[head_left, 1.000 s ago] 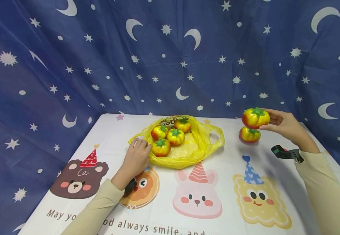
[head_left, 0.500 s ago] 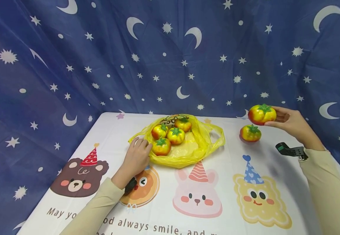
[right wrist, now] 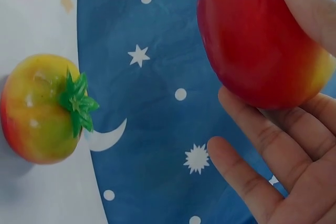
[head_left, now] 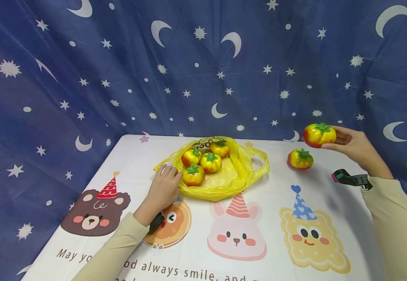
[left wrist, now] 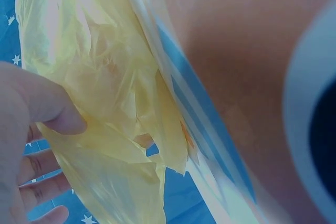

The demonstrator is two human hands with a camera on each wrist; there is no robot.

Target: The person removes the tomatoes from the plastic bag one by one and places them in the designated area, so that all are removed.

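Note:
My right hand [head_left: 358, 150] holds a toy tomato [head_left: 318, 137] in the air above the table's right side, thumb on one side and fingers on the other. In the right wrist view this held tomato [right wrist: 252, 40] shows its red underside. Below and left of it, a second toy tomato [head_left: 300, 159] rests on the cloth. A yellow plastic bag [head_left: 221, 193] lies with its mouth spread, and several toy tomatoes [head_left: 210, 162] sit in it. My left hand [head_left: 164, 187] pinches the bag's left edge; the left wrist view has the thumb over the plastic [left wrist: 105, 98] and fingers behind.
The white tablecloth [head_left: 136, 156] carries printed cartoon faces and lettering. A blue star-and-moon curtain [head_left: 189, 70] hangs behind the table's back edge and along its sides. One bag handle [head_left: 263, 166] loops out to the right.
My right hand has shifted right and slightly up with the tomato, away from the one on the cloth, which now shows fully. The left hand and bag have stayed put.

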